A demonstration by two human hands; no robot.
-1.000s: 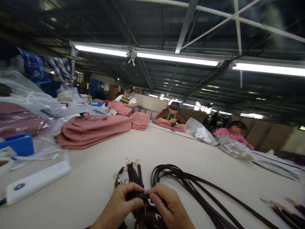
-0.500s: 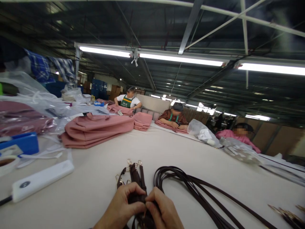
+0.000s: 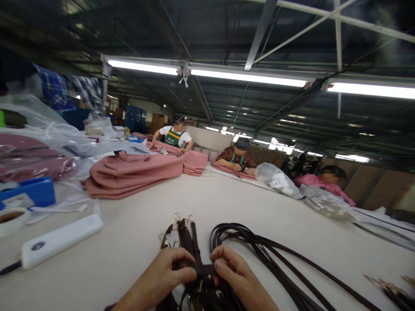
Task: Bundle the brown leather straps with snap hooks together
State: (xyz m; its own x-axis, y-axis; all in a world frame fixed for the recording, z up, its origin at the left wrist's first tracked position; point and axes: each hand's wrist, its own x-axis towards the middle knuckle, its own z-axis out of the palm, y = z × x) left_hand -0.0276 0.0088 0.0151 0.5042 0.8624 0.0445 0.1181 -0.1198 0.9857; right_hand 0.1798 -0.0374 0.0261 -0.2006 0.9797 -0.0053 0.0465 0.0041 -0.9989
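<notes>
Between my two hands a short stretch of dark brown strap (image 3: 205, 270) runs sideways, pinched at each end. My left hand (image 3: 167, 270) grips its left part with thumb and bent fingers. At the right end, the thumb and fingertips of my right hand (image 3: 238, 272) close on it. Just beyond lies a bundle of brown straps (image 3: 186, 236) with gold-coloured snap hooks (image 3: 177, 217) at the far end. More dark straps and metal fittings lie below my hands, partly hidden. A looped bunch of long dark straps (image 3: 262, 248) curves to the right.
Folded pink bags (image 3: 136, 172) lie at the back left. Nearer left are a white device with a cord (image 3: 61, 242), a tape roll (image 3: 13, 220) and a blue dispenser (image 3: 29, 192). More gold hooks (image 3: 389, 289) lie far right. Several people sit beyond the table (image 3: 155, 203).
My right hand has moved right, away from my left hand, and the strap piece now shows between them. The view has shifted slightly.
</notes>
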